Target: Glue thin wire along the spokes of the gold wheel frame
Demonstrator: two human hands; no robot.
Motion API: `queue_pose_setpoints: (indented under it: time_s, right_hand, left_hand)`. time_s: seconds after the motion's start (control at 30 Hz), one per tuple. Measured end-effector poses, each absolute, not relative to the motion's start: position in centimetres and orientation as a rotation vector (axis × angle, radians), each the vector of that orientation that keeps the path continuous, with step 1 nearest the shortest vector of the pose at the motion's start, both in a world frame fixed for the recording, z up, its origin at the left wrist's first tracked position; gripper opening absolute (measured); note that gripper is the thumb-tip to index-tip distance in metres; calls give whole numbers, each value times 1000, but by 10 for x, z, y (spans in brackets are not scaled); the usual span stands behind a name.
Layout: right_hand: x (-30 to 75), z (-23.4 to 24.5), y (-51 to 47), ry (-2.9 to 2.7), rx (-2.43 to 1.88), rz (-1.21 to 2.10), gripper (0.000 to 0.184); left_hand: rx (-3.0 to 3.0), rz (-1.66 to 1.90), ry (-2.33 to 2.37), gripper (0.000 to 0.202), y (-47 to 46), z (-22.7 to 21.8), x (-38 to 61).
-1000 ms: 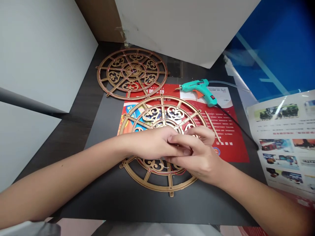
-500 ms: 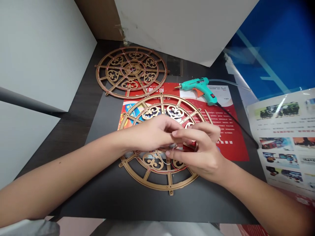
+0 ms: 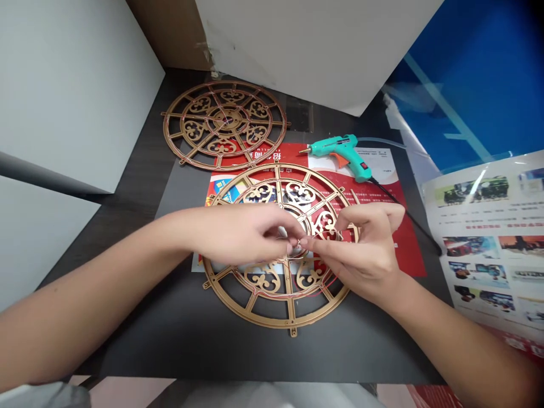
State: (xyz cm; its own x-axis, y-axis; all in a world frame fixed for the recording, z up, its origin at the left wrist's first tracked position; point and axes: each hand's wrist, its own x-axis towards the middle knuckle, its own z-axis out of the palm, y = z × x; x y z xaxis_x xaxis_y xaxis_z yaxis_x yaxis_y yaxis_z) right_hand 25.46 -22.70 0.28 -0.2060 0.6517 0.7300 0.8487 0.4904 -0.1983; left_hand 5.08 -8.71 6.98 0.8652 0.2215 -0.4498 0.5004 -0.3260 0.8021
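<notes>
Hands come together at the fingertips over the middle of the near gold-coloured wheel [image 3: 291, 306], both closed in a pinch. Left hand [image 3: 250, 228] reaches in with thumb and forefinger curved; right hand [image 3: 365, 243] meets it, its other fingers loosely bent. Between the tips I make out a bit of thin wire [image 3: 298, 243], too small to follow clearly.

That wheel lies flat, partly on a glossy red printed sheet [image 3: 408, 258], partly on a smooth dark mat [image 3: 204, 351]. Its narrow spokes cross concentric rings, with curling heart-shaped scrollwork between them, and fine red and pale strands run along the near side. Beyond it, to the far left, rests a second wheel [image 3: 235, 115] of similar openwork, darker and strung with wires. Towards the far right, a teal glue gun [image 3: 346, 150] with an orange trigger lies on its side.
</notes>
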Motion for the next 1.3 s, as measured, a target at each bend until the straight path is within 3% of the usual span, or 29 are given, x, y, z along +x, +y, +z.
queue_pose_setpoints:
  time_s: [0.23,0.43,0.53,0.9,1.13,1.3]
  right_hand:
    - [253,8,-226,-1942,-1269,-263,25]
    - [253,7,-226,-1912,-1301,-276,20]
    - [252,6,-225,-1902,-1313,-288,21]
    - [253,5,-225,-1934,-1299,-237,22]
    - [259,14,-225,-1963,-1304,-236,46]
    - [263,17,-225,-1880,-1333,-208,49]
  left_hand:
    - [2136,-552,528,49,-103,75,50]
    - [2269,-439,481,11,-110,61,53]
    - [2280,-345,455,4,-113,53,54]
    - [2295,-294,452,14,-115,49,55]
    - [2197,-242,507,15,-110,56,53]
    - [1995,-201,513,15,-102,60,53]
